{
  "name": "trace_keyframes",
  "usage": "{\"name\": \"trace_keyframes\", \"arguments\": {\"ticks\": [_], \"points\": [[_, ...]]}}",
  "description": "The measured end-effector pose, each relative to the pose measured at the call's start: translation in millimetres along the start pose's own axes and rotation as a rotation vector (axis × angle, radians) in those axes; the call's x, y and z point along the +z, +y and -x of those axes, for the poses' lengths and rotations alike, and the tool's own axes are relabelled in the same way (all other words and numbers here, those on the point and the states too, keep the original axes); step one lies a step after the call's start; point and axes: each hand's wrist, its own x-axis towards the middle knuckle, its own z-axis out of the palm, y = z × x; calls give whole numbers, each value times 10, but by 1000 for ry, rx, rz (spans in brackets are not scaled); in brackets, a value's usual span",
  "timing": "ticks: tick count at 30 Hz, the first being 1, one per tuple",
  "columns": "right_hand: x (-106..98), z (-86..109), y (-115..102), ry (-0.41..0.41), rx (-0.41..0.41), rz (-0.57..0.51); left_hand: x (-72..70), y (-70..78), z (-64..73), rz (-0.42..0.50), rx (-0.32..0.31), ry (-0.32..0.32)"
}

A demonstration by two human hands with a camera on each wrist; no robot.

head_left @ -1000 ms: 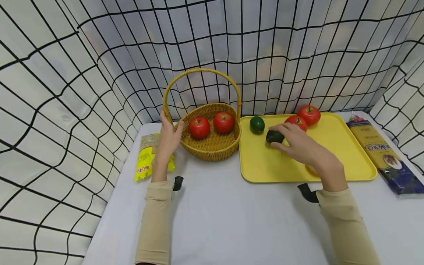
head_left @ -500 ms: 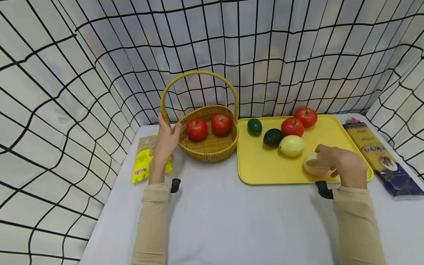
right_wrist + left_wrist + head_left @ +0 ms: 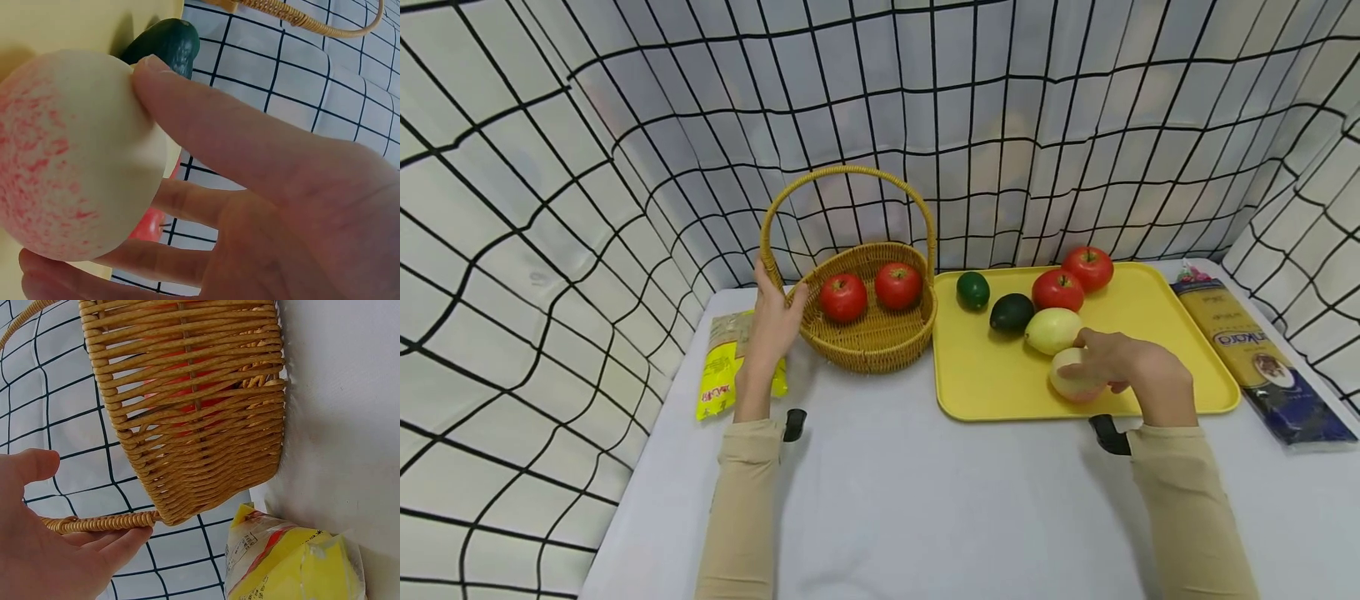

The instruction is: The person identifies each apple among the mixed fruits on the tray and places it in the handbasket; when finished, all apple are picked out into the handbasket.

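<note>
My right hand (image 3: 1131,367) holds a pale peach (image 3: 1071,375) with red flecks low over the yellow tray (image 3: 992,392), thumb on one side and fingers on the other. The right wrist view shows the peach (image 3: 81,156) close up. Beside it on the tray is a pale yellow oval fruit (image 3: 1054,331). My left hand (image 3: 772,325) is at the left side of the wicker basket (image 3: 876,354), its fingers behind the handle (image 3: 106,523) and its thumb spread away from it. Two red tomatoes (image 3: 843,297) lie in the basket.
Also on the tray are an avocado (image 3: 1011,313), a smaller dark green fruit (image 3: 973,291) and two tomatoes (image 3: 1057,290). A yellow bag (image 3: 718,387) lies left of the basket; a blue-and-gold packet (image 3: 1262,358) is right of the tray. Black netting (image 3: 970,125) rises behind.
My right hand has left the avocado, taken hold of the peach at the tray's front right and brought it left, close to the pale yellow fruit. My left hand stays at the basket.
</note>
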Motion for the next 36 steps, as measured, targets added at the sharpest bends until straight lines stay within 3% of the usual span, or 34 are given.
{"name": "trace_keyframes", "arguments": {"ticks": [11, 16, 19, 24, 31, 36], "points": [[3, -23, -25, -41, -20, -79, 8, -3, 0, -1, 17, 5], [-39, -10, 40, -4, -32, -34, 21, -3, -5, 0, 20, 5], [-79, -7, 100, 52, -45, 9, 25, -6, -10, -3, 22, 7], [-185, -77, 251, 170, -139, 30, 8, -5, 0, -15, 27, 18], [-348, -207, 446, 411, -244, -87, -35, -6, 1, -8, 24, 31], [-367, -397, 600, 604, -280, -130, -23, -23, -2, -16, 22, 6]]}}
